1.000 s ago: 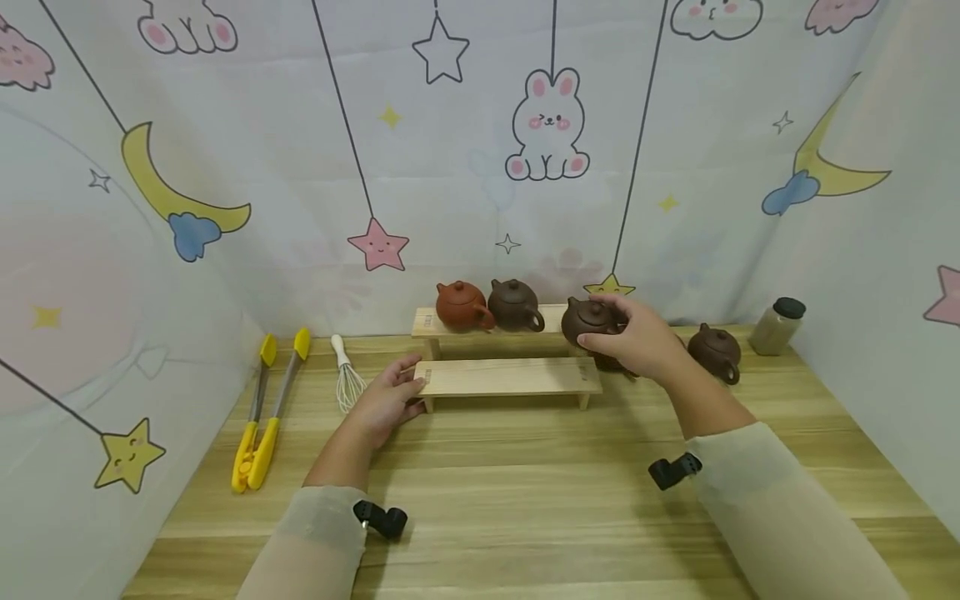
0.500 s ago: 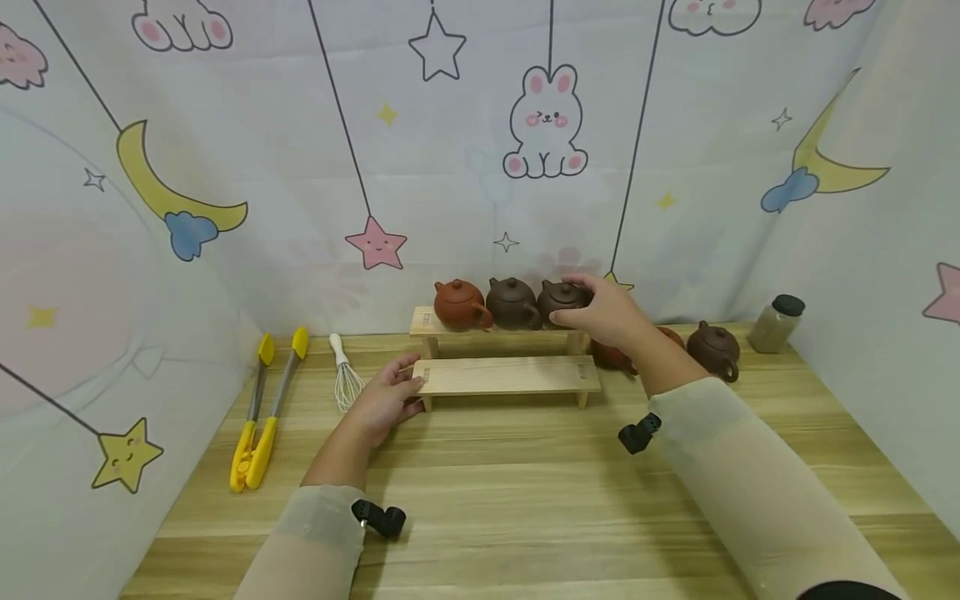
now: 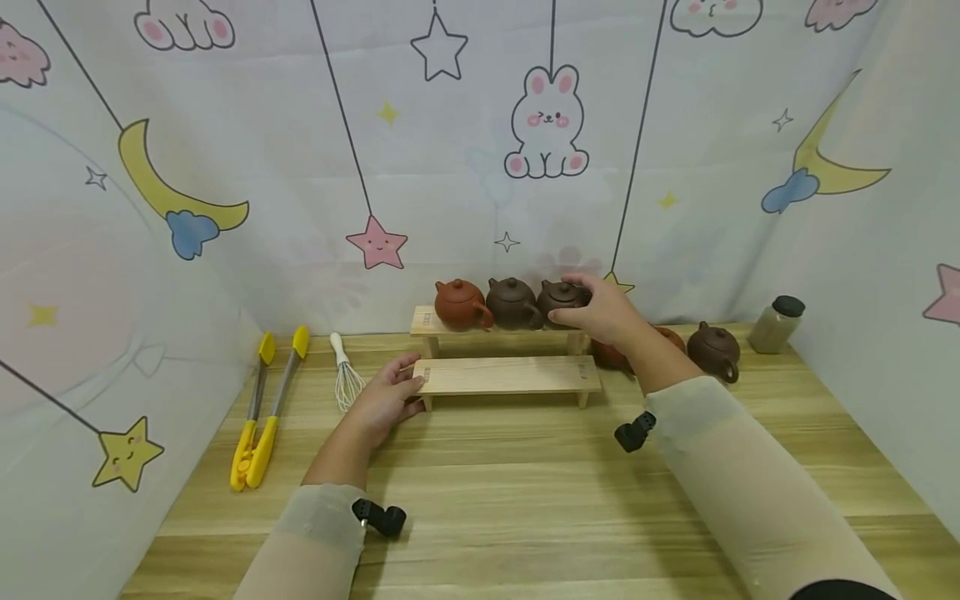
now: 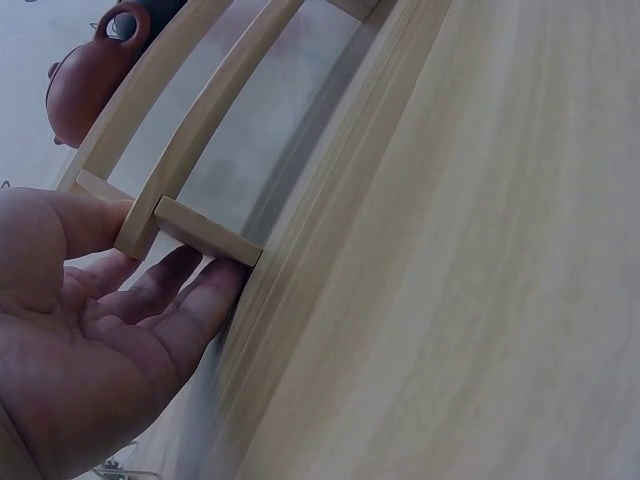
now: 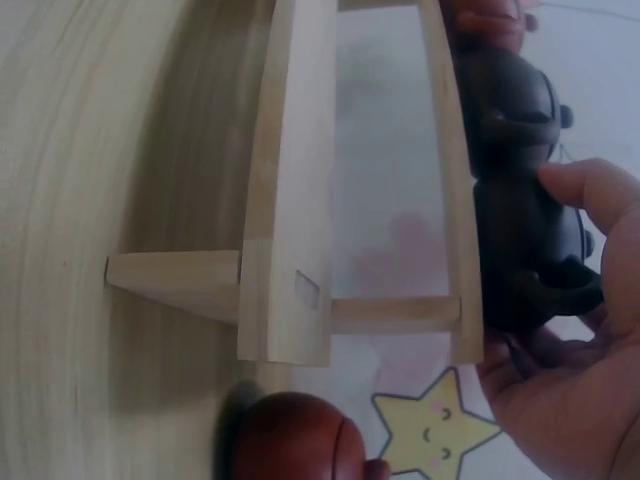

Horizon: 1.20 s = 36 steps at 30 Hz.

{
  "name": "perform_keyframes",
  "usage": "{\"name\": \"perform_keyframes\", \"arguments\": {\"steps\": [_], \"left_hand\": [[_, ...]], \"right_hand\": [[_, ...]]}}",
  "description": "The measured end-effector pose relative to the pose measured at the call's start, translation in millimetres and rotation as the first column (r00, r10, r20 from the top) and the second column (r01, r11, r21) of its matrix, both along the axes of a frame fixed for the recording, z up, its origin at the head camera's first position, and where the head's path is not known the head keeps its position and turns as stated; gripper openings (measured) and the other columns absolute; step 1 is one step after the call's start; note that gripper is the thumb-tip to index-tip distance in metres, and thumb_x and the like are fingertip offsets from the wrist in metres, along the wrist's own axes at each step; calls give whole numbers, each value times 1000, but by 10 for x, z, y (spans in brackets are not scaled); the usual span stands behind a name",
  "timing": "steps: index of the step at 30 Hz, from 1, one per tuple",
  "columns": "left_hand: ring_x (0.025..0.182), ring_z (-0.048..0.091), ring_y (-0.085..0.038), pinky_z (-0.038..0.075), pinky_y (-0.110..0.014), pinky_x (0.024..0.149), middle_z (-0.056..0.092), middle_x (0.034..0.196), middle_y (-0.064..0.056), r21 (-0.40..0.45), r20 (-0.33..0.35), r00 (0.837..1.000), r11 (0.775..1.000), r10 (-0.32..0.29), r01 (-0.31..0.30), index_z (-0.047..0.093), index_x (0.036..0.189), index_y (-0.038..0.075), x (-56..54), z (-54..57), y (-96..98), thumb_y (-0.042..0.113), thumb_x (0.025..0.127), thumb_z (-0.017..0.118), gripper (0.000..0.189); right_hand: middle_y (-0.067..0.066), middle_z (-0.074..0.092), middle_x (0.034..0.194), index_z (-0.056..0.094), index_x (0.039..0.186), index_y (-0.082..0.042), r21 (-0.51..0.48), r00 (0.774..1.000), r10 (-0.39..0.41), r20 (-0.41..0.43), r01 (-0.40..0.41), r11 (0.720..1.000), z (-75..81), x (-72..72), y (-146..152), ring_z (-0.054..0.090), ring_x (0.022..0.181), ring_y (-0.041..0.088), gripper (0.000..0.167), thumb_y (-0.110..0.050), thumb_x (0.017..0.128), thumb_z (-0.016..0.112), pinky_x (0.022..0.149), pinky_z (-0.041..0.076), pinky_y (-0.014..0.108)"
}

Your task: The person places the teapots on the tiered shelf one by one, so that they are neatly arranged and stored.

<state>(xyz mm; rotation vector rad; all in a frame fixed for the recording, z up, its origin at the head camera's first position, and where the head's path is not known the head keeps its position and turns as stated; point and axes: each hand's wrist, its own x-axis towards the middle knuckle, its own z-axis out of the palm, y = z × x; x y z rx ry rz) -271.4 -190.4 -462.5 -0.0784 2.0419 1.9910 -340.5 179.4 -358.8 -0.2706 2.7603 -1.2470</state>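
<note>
On the upper tier of a two-step wooden stand (image 3: pixel 502 377), a red-orange teapot (image 3: pixel 457 304), a dark brown teapot (image 3: pixel 512 302) and another dark teapot (image 3: pixel 557 297) sit in a row. My right hand (image 3: pixel 607 315) holds the rightmost of them, thumb on its near side and fingers around the back. In the right wrist view this dark teapot (image 5: pixel 515 250) rests on the upper board, right beside its neighbour. My left hand (image 3: pixel 382 402) grips the left end of the lower board, its thumb at the board's end and fingers by the leg (image 4: pixel 205 230).
Right of the stand are a red teapot (image 3: pixel 609 356), another reddish one (image 3: pixel 671 336) partly behind the forearm, a dark brown teapot (image 3: pixel 712 350) and a black-lidded jar (image 3: pixel 777 327). Yellow-handled tongs (image 3: pixel 262 446) and a whisk (image 3: pixel 348 379) lie on the left.
My right hand has brought the dark teapot left and back onto the upper tier, close to the middle one; in the last half second it barely moved. The left hand has stayed put.
</note>
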Motion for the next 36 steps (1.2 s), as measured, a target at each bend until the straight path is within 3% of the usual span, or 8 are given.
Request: {"name": "perform_keyframes", "arguments": {"steps": [10, 15, 20, 24, 29, 36], "left_hand": [[154, 42, -40, 41, -58, 125, 30, 173, -21, 10, -6, 1000, 1000, -2, 2, 24, 171, 14, -1, -2, 0, 11, 115, 46, 60], [153, 43, -39, 41, -58, 125, 31, 173, -22, 10, -4, 1000, 1000, -1, 1, 24, 171, 14, 3, 1, 0, 11, 115, 45, 60], [153, 43, -40, 42, -58, 125, 31, 173, -21, 5, 4, 1000, 1000, -4, 4, 24, 170, 14, -10, -17, -4, 11, 115, 46, 60], [154, 43, -40, 42, -58, 125, 31, 173, -20, 3, 10, 1000, 1000, 1, -1, 24, 171, 15, -17, -17, -13, 12, 115, 47, 60], [154, 43, -41, 42, -58, 125, 30, 173, -21, 4, 7, 1000, 1000, -6, 6, 23, 171, 14, -13, -25, -24, 12, 115, 46, 60], [155, 42, -40, 41, -58, 125, 29, 174, -21, 17, 0, 1000, 1000, -9, 9, 23, 171, 14, -9, -25, -14, 12, 115, 46, 61]], "right_hand": [[13, 44, 166, 43, 164, -25, -56, 999, -38, -20, 37, 998, 9, 115, 64, 43, 152, 39, 77, -46, 98, 77, 117, 46, 63], [9, 42, 168, 44, 164, -25, -83, 998, -37, -48, 33, 996, 45, 292, 144, 42, 154, 38, 74, -45, 100, 75, 116, 46, 65], [10, 42, 168, 48, 161, -28, -124, 995, -68, -69, 59, 990, 36, 493, 270, 50, 144, 41, 69, -43, 100, 75, 110, 52, 62], [13, 45, 164, 47, 162, -26, -147, 993, -77, -86, 64, 987, -21, 634, 385, 53, 140, 42, 70, -44, 100, 75, 110, 52, 60], [12, 49, 160, 47, 162, -25, -111, 988, -111, -106, 99, 989, -139, 777, 552, 55, 133, 39, 71, -49, 101, 73, 99, 55, 53], [17, 42, 167, 43, 164, -19, -82, 979, -177, -99, 169, 982, -297, 896, 872, 43, 150, 47, 82, -59, 98, 72, 110, 48, 68]]}}
